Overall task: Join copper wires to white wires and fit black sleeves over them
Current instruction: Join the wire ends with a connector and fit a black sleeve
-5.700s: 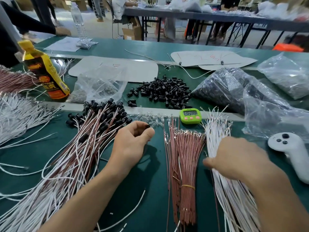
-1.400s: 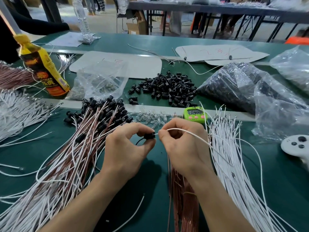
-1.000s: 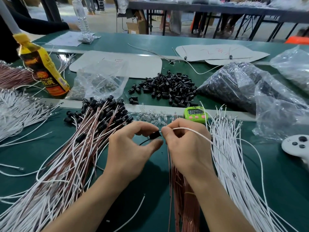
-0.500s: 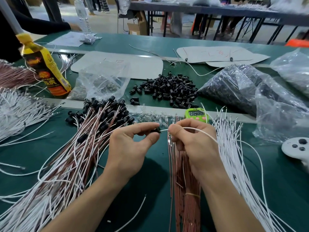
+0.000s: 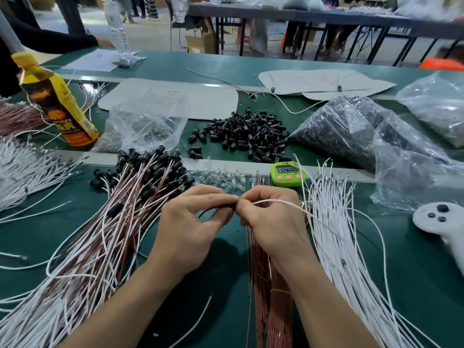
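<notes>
Left hand (image 5: 190, 227) pinching black sleeve (image 5: 224, 206), right hand (image 5: 272, 219) pinching white wire (image 5: 278, 202), over copper bundle (image 5: 271, 322). Fingertip gap from 0.5 s ago closed; sleeve now mostly hidden.

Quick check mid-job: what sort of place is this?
Likely a small factory assembly floor: long green worktables in rows, a bulk heap of white wires, and a pile of loose black sleeves.

Bare green tabletop (image 5: 226, 285) lies open between the sprawling heap of sleeved copper-and-white wires (image 5: 95, 247) on the left and the tied bundle of copper wires (image 5: 268, 317), while fanned loose white wires (image 5: 351, 259), a lime-green digital timer (image 5: 287, 173) and a white plastic controller (image 5: 442, 222) block the way ahead and right.
</notes>
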A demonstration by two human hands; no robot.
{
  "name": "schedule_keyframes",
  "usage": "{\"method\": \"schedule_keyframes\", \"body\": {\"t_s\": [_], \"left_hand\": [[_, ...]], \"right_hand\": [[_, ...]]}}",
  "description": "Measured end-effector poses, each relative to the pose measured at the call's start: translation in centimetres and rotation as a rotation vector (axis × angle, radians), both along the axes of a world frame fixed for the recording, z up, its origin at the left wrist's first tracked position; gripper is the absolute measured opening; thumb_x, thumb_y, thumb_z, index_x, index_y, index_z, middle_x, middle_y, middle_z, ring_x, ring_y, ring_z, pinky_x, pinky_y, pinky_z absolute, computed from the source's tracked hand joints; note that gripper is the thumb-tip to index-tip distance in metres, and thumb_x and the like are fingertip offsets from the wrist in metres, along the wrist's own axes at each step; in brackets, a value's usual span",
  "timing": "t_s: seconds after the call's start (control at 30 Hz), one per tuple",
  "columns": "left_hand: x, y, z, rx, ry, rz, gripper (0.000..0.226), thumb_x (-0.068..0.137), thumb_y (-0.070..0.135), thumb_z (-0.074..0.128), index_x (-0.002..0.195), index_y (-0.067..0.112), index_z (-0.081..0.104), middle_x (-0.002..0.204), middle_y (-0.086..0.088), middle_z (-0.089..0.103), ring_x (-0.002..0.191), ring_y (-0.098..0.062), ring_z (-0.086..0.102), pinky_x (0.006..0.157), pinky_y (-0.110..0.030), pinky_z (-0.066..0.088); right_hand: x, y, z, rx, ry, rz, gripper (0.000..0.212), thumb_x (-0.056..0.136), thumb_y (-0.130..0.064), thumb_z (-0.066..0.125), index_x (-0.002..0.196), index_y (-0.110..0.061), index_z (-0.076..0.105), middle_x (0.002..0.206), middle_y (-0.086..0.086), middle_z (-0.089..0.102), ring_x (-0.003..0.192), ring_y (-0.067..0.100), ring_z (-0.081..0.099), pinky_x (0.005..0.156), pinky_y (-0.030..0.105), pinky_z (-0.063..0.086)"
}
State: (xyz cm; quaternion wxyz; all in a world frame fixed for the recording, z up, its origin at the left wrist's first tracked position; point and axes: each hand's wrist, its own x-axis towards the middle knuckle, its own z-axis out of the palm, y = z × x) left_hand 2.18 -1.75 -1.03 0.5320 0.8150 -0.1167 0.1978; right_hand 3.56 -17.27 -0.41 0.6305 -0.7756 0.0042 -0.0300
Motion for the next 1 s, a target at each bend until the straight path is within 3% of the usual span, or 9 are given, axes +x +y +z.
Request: {"method": "schedule_keyframes", "body": {"t_s": [0.1,0.2,0.3,0.37,0.47,0.57,0.77,0.9,1.0], "left_hand": [[0.0,0.2,0.0,0.003,-0.023,0.001,0.029,0.081,0.006,0.081,0.097,0.03,0.081,0.096,0.018,0.076,0.094,-0.005,0.072,0.084,-0.012,0.051],[0.4,0.2,-0.1,-0.14,0.123,0.045,0.027,0.086,0.011,0.078,0.089,0.038,0.081,0.087,0.016,0.078,0.082,-0.001,0.073,0.077,-0.012,0.053],[0.8,0.0,-0.2,-0.378,0.255,0.098,0.028,0.095,0.011,0.069,0.079,0.031,0.08,0.076,0.003,0.078,0.065,-0.002,0.069,0.063,-0.012,0.052],[0.8,-0.1,-0.2,-0.455,0.313,0.081,0.027,0.099,0.013,0.063,0.081,0.025,0.079,0.079,-0.004,0.079,0.068,-0.01,0.072,0.062,-0.017,0.055],[0.9,-0.3,-0.6,-0.517,0.369,0.017,0.03,0.101,0.009,0.057,0.082,0.021,0.077,0.084,-0.008,0.079,0.075,-0.02,0.074,0.071,-0.03,0.063],[1.0,-0.5,-0.6,-0.544,0.391,0.02,0.027,0.103,0.008,0.054,0.085,0.015,0.074,0.083,-0.007,0.078,0.076,-0.019,0.074,0.068,-0.028,0.061],[2.2,2.0,0.7,-1.005,0.367,0.168,0.024,0.107,0.018,0.049,0.095,0.01,0.068,0.087,-0.009,0.079,0.08,-0.019,0.077,0.067,-0.024,0.06],[3.0,4.5,1.6,-1.198,0.285,0.203,0.024,0.108,0.017,0.046,0.096,0.01,0.066,0.087,-0.007,0.079,0.08,-0.016,0.076,0.071,-0.024,0.06],[3.2,5.4,1.8,-1.213,0.254,0.24,0.022,0.108,0.017,0.047,0.097,0.01,0.065,0.087,-0.006,0.078,0.079,-0.016,0.076,0.073,-0.024,0.059]], "right_hand": [[0.0,-0.2,0.1,0.121,0.049,0.095,0.011,0.076,-0.025,0.073,0.067,-0.019,0.076,0.054,0.004,0.067,0.043,0.012,0.051,0.044,0.022,0.039],[0.0,-0.3,0.4,0.271,0.102,0.178,0.011,0.08,-0.024,0.079,0.075,-0.015,0.077,0.063,0.007,0.069,0.048,0.014,0.055,0.047,0.019,0.042],[-0.3,0.4,0.3,0.127,0.118,0.149,0.01,0.076,-0.023,0.078,0.082,-0.017,0.074,0.069,0.005,0.075,0.056,0.017,0.069,0.052,0.022,0.045],[-0.6,1.0,0.1,-0.003,0.089,0.118,0.011,0.079,-0.028,0.08,0.079,-0.02,0.073,0.068,0.003,0.076,0.054,0.016,0.071,0.051,0.022,0.047],[-0.8,1.6,-0.1,-0.107,0.015,0.063,0.014,0.082,-0.029,0.082,0.071,-0.024,0.074,0.065,-0.005,0.074,0.046,0.006,0.063,0.047,0.018,0.046],[-1.0,1.7,0.1,-0.154,-0.018,0.095,0.018,0.085,-0.019,0.08,0.067,-0.02,0.074,0.06,-0.007,0.071,0.044,0.0,0.053,0.047,0.017,0.04],[-1.0,-0.8,2.4,-0.489,0.003,0.294,0.017,0.069,-0.027,0.07,0.055,-0.021,0.061,0.044,-0.011,0.051,0.044,0.004,0.044,0.047,0.015,0.033],[-0.1,-4.6,3.3,-0.766,0.004,-0.053,0.028,0.075,-0.032,0.072,0.054,-0.017,0.06,0.046,-0.008,0.054,0.048,0.006,0.049,0.049,0.023,0.032],[0.2,-6.1,3.8,-0.967,0.137,-0.367,0.021,0.072,-0.028,0.07,0.057,-0.016,0.062,0.056,-0.003,0.058,0.056,0.014,0.048,0.06,0.028,0.037]]}}
